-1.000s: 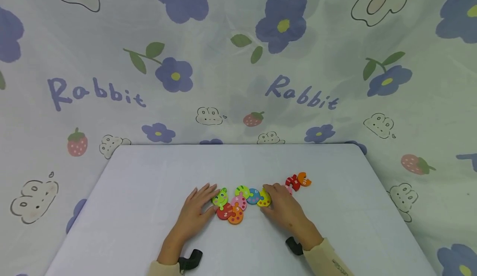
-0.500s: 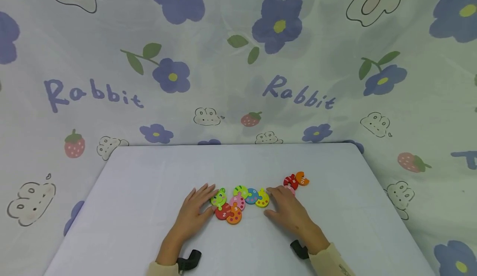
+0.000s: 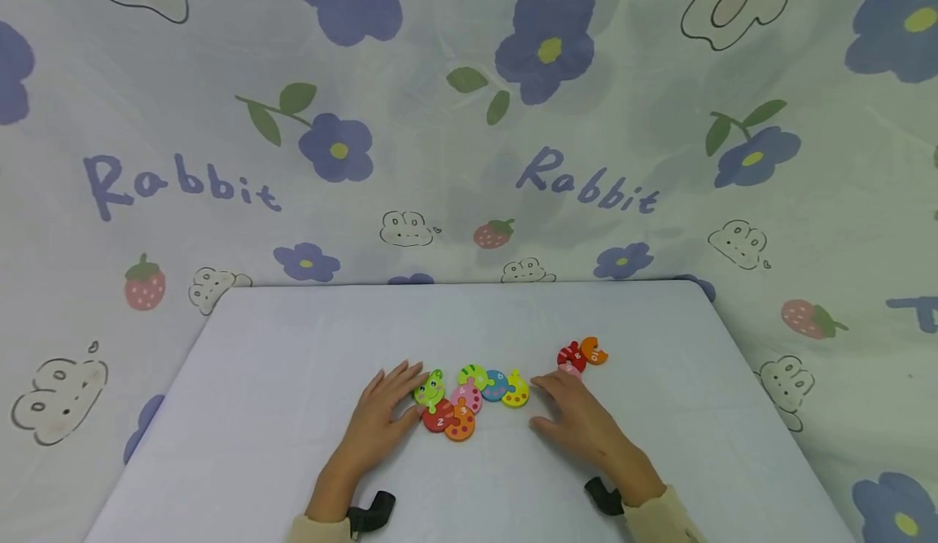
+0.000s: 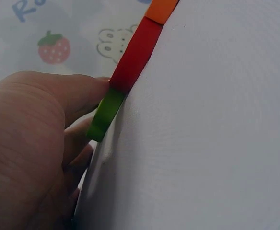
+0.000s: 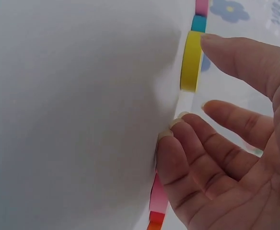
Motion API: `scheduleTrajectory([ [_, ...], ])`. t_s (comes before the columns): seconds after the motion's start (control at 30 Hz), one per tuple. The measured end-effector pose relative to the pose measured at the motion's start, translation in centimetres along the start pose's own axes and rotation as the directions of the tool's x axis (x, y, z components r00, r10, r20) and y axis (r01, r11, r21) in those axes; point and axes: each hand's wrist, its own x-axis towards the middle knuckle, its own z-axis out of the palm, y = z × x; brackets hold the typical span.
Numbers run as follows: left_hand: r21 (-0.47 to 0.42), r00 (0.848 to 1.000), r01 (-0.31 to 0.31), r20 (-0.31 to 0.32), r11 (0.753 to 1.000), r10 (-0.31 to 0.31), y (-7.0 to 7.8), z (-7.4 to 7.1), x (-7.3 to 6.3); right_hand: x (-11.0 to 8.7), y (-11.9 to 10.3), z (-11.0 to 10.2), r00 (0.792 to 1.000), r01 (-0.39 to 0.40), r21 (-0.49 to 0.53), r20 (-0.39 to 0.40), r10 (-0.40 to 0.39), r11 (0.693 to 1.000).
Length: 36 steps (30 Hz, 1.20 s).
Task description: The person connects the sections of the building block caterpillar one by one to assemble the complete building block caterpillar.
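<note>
A chain of colourful numbered caterpillar puzzle pieces lies on the white table. It runs from a green smiling head piece (image 3: 430, 390) through a red piece (image 3: 438, 417), an orange piece (image 3: 460, 424), pink, green and blue pieces to a yellow piece (image 3: 516, 391). My left hand (image 3: 381, 417) rests at the head end, fingers spread, its thumb touching by the red piece (image 4: 135, 57). Just right of the yellow piece, my right hand (image 3: 582, 417) holds nothing, its fingers loosely bent. In the right wrist view its thumb overlaps the edge of the yellow piece (image 5: 192, 62); contact I cannot tell.
Beyond the right hand lie a pink piece (image 3: 570, 373), partly hidden, a red piece (image 3: 572, 356) and an orange piece (image 3: 594, 352). Black camera mounts (image 3: 372, 512) sit at both wrists. A flower-and-rabbit printed cloth (image 3: 440, 120) hangs behind the table's far edge.
My right hand has let go of the yellow piece and drawn back to the right. The left hand stays at the head piece. The view has shifted slightly.
</note>
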Motion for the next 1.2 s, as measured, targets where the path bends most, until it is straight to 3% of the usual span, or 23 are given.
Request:
scheduleTrajectory([
  [0.37, 0.009, 1.0, -0.002, -0.001, 1.0, 0.002, -0.1, 0.2, 0.1, -1.5, 1.7, -0.8, 1.0, 0.002, 0.13, -0.002, -0.002, 0.992],
  [0.5, 0.013, 1.0, -0.002, 0.004, 1.0, 0.002, -0.2, 0.2, 0.1, -1.9, 2.7, -1.6, 0.996, 0.002, 0.183, -0.09, 0.014, 0.983],
  [0.67, 0.012, 1.0, 0.001, 0.0, 1.0, -0.001, -0.2, 0.2, 0.0, -1.9, 3.9, -2.5, 0.978, -0.026, 0.114, -0.201, 0.049, 0.993],
  [0.9, 0.012, 1.0, 0.001, 0.001, 1.0, -0.001, -0.2, 0.2, 0.0, -1.5, 4.8, -2.7, 0.983, -0.144, 0.069, -0.101, 0.15, 0.987],
  [1.2, 0.015, 1.0, 0.004, 0.004, 1.0, -0.004, -0.3, 0.2, 0.1, -0.6, 5.0, -2.4, 0.989, -0.119, 0.02, -0.081, 0.12, 0.993],
])
